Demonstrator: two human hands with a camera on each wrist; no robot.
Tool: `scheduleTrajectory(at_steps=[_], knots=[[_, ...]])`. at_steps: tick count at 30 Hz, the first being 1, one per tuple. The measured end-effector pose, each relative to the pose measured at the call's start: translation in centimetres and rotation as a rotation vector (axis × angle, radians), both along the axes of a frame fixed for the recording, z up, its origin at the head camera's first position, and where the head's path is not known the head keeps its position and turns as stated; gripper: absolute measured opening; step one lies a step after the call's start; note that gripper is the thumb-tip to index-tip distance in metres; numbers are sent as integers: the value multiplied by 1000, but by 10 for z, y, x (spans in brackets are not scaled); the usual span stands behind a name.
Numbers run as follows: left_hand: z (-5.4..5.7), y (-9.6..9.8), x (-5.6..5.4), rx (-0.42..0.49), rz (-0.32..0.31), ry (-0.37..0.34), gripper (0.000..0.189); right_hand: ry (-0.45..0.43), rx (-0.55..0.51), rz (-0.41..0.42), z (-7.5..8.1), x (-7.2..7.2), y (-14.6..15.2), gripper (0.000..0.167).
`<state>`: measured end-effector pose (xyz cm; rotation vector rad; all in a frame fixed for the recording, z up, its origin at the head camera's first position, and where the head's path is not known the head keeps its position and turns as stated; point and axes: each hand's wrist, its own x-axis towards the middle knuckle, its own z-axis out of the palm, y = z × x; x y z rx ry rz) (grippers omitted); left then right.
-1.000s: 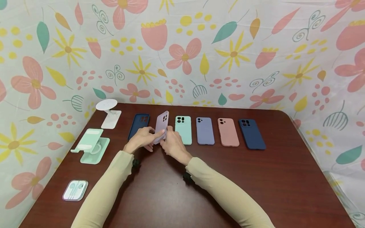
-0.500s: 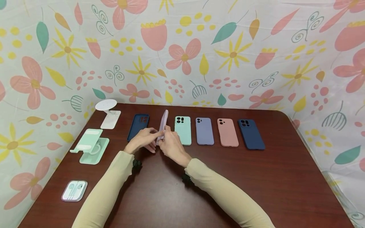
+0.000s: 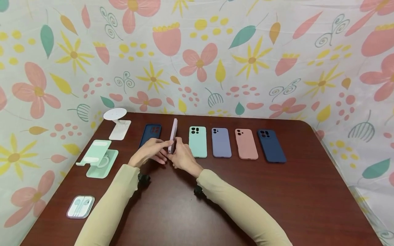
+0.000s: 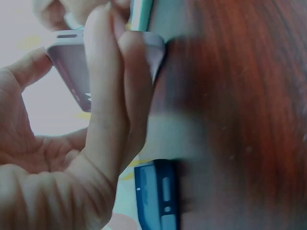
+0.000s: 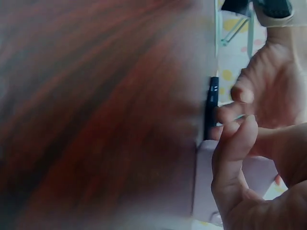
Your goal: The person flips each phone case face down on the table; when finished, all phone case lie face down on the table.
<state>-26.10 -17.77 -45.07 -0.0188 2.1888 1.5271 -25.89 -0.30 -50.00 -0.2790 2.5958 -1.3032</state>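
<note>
A lilac phone case (image 3: 174, 130) stands nearly on its long edge between both hands, its thin side toward me in the head view. My left hand (image 3: 151, 150) grips its near end from the left, thumb on the rim. From the right, my right hand (image 3: 184, 156) holds the same end with curled fingers. In the left wrist view the case's lower edge (image 4: 72, 40) with a slot shows, partly covered by fingers. The right wrist view shows part of its lilac surface (image 5: 204, 179). Left of it lies a dark blue case (image 3: 151, 131), hollow side up, partly behind my left hand.
Right of the hands lie a mint case (image 3: 198, 143), a periwinkle case (image 3: 221, 143), a pink case (image 3: 247, 145) and a navy case (image 3: 272, 147). At left are a white stand (image 3: 119, 128), a mint folding stand (image 3: 97, 157) and boxed earphones (image 3: 80, 206).
The lilac case has turned from showing its back to standing edge-on, and shifted slightly left. Both hands have moved a little left with it. The other cases stay put.
</note>
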Motion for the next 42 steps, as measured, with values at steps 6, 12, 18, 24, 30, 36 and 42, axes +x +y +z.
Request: scheduleTrajectory(at_steps=[6,12,18,24,30,36,42], knots=[[8,-2,2,36,131,173,45,-21,40,18,19,10,-1,80],[14,-3,7,33,143,236,38,-112,47,21,27,11,-1,72],[16,-4,7,24,164,248,36,-137,46,16,35,16,0,62],[16,-8,7,-1,170,260,33,-131,50,24,36,17,0,46],[15,-13,8,-26,169,265,31,-139,41,18,36,18,0,49],[13,-16,7,-62,156,264,29,-133,53,10,36,18,1,43],[9,-18,6,-102,144,263,30,-120,75,14,38,18,4,25]])
